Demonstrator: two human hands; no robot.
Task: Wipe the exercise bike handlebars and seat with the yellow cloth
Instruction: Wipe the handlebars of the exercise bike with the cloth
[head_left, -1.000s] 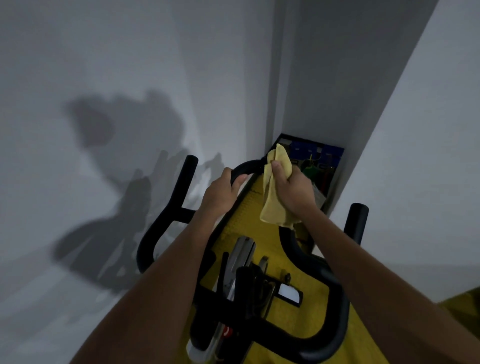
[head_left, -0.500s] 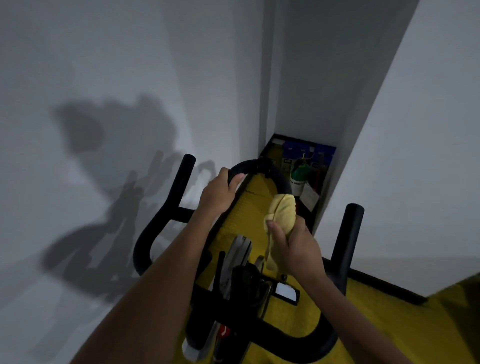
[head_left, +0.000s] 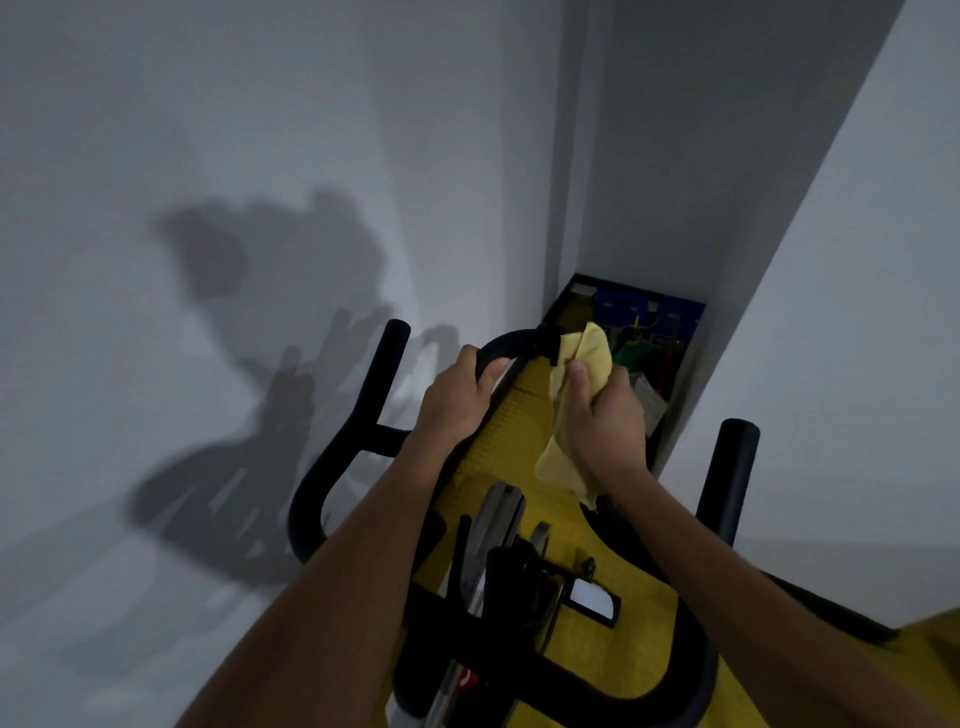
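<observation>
Wrapping handlebars: yellow cloth under right hand

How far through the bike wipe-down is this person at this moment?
Nothing is visibly finished; the pictures show no clean-versus-dirty difference. In hand: the right hand grips the yellow cloth against the front loop of the handlebars, while the left hand holds that loop beside it. Left: the upright bar ends are untouched now, and the seat is out of view.
</observation>
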